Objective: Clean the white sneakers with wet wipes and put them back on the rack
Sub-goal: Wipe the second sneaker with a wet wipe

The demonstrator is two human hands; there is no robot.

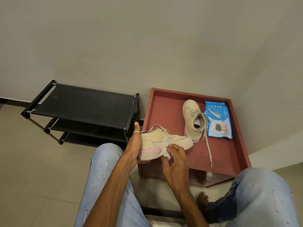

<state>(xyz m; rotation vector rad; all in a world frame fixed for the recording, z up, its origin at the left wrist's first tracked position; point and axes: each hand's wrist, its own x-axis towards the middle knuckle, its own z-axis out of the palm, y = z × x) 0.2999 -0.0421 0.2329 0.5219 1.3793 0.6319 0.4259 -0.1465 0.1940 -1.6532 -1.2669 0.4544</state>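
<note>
The left hand grips the sneaker by its heel. The right hand pinches the wipe, apparently against the shoe's side. Brace firmly and rub in short strokes.

We see a low reddish-brown wooden desk with a raised rim, carrying one cream lace-up sneaker just beside a blue wet-wipe packet.

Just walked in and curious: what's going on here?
A seated person holds one white sneaker by the heel in the left hand and presses a wet wipe to its side with the right hand. The other sneaker sits on the red table beside the wipes pack. Neither is on the black rack yet.
</note>
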